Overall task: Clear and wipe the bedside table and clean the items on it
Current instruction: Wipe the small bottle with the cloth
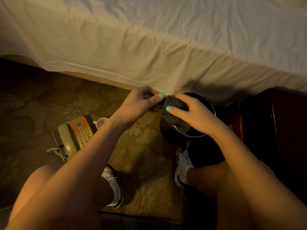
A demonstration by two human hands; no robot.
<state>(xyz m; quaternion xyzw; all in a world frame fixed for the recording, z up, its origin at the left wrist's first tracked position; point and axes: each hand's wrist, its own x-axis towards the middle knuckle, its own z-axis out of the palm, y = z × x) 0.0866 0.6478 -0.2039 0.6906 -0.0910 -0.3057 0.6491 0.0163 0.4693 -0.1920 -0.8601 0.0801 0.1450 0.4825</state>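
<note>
Dark cloth (176, 101) pinched by left hand (141, 102) and right hand (195, 114), one telephone (75, 136), one cup (101, 123)

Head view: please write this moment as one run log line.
left hand: pinches cloth | right hand: grips cloth | cloth: over bowl | phone, cup: on carpet

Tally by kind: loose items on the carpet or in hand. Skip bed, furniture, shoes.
telephone: 1
cup: 1
cloth: 1
dark round container: 1
Total: 4
</note>
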